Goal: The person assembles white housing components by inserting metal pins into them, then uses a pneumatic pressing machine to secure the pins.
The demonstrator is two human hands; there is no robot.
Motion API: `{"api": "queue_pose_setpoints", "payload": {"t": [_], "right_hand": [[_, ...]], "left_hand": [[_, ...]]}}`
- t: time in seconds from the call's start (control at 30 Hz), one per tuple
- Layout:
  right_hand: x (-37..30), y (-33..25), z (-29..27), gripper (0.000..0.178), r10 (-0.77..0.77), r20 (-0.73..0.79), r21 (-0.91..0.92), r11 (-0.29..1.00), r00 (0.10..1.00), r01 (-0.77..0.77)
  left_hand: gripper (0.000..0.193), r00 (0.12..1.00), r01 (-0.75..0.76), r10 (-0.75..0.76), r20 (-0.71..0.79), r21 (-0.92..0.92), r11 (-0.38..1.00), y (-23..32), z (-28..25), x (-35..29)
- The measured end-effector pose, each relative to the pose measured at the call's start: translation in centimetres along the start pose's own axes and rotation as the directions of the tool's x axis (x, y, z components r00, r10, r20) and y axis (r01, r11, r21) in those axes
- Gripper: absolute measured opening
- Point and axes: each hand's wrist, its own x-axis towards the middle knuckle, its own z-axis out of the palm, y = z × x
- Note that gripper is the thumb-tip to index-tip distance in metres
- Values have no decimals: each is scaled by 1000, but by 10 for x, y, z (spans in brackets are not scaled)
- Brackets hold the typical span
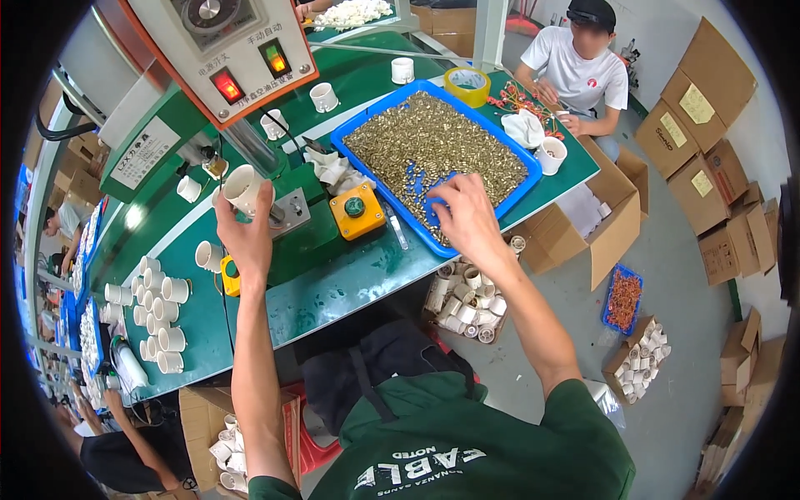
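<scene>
My left hand [243, 229] is closed around a white plastic cup-shaped fitting [242, 188], its round opening tilted up. It holds the fitting beside the metal plate [292, 210] on the green base of a bench press [229, 58]. My right hand [468, 218] is over the near side of a blue tray [343, 133], thumb and fingers bent toward each other in a pinch. What lies between those fingertips, if anything, is too small to make out. Small brass-coloured metal pieces [442, 133] heap in the tray, and its blue bottom shows near my fingers.
A yellow box with a dark button [357, 210] sits between press and tray. White fittings [158, 312] cluster on the green table's left; more fill a carton [467, 304] below. Yellow tape [467, 86] lies behind the tray. A co-worker [579, 75] sits at the far right.
</scene>
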Motion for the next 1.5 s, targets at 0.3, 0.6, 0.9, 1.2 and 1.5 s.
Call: {"api": "queue_pose_setpoints", "payload": {"t": [0.3, 0.6, 0.9, 1.2, 1.5], "right_hand": [[16, 11, 13, 11, 70, 199, -100, 994, 977, -51], [15, 7, 8, 13, 34, 122, -145, 989, 992, -16], [14, -2, 11, 18, 84, 221, -147, 988, 972, -52], [19, -11, 4, 10, 141, 164, -179, 978, 976, -111], [15, -13, 11, 7, 157, 162, -146, 980, 974, -133]], "left_hand": [[36, 983, 96, -146, -115, -361, 928, 7, -28, 5], [57, 975, 172, -71, -211, 508, 844, -106, -163, -1], [62, 867, 291, -491, -81, 883, 368, -199, -227, 62], [98, 909, 175, -407, 86, 809, 561, -255, -124, 150], [69, 953, 303, -268, -144, 521, 798, -341, -85, 156]]}}
